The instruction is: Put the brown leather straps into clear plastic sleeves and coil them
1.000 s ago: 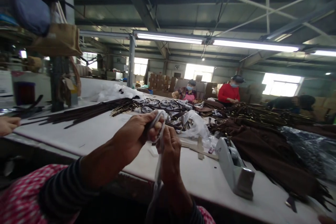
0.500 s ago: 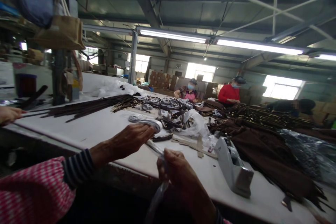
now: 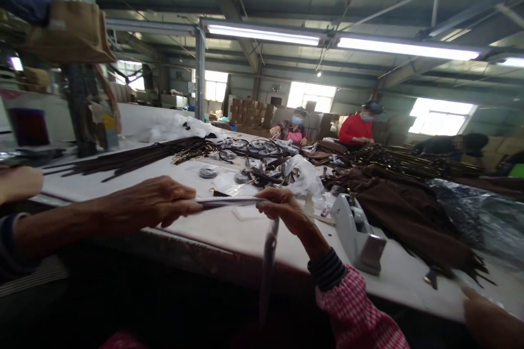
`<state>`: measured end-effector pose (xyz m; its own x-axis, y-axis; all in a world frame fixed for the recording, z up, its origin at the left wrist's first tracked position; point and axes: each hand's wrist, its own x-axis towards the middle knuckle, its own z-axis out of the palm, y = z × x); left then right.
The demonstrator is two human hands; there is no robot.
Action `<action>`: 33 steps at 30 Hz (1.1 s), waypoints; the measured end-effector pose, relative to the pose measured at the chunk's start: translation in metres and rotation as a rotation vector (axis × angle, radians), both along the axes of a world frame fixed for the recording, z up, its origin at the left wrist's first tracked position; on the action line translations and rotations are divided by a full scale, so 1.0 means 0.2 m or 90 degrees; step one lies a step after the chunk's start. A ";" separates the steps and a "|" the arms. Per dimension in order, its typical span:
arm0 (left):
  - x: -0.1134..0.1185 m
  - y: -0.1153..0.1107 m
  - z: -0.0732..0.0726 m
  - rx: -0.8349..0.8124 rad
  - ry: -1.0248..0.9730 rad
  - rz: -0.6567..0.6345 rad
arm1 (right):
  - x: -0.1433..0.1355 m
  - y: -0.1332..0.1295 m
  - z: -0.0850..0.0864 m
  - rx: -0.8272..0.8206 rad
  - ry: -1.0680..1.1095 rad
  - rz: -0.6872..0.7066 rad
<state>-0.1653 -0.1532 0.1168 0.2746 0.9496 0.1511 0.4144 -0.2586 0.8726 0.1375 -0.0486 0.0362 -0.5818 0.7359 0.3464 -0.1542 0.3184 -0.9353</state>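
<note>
Okay, left hand (image 3: 151,204) is pinching a pale strip (image 3: 229,202) between closed thumb and fingers; right hand (image 3: 284,210) is gripping it likewise. Strip is running nearly straight between them over the white table (image 3: 303,256), blurred tail hanging below the right hand. Tape dispenser (image 3: 354,237) is standing to the right; grey coil (image 3: 208,173) is lying beyond.

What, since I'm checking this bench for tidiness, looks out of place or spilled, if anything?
Nothing looks plainly spilled or damaged. The messiest spot lies beyond the held pale strip, where crumpled clear plastic is jumbled with dark straps; the long brown strips at left lie roughly side by side.
</note>
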 end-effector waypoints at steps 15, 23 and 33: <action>0.39 0.15 0.16 -0.113 -0.872 0.061 | -0.30 -0.27 -0.19 -0.162 0.153 0.034; 0.51 0.29 0.17 0.031 -0.850 0.092 | -0.41 -0.27 -0.27 -0.117 0.220 -0.132; 0.50 0.33 0.06 0.344 -0.290 0.065 | -0.31 -0.34 -0.33 -0.193 0.153 -0.002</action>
<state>-0.0651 -0.0871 0.1290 -0.0137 0.7275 0.6860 0.0833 -0.6829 0.7258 0.0749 -0.1170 -0.0298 -0.5085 0.8272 0.2390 -0.3802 0.0333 -0.9243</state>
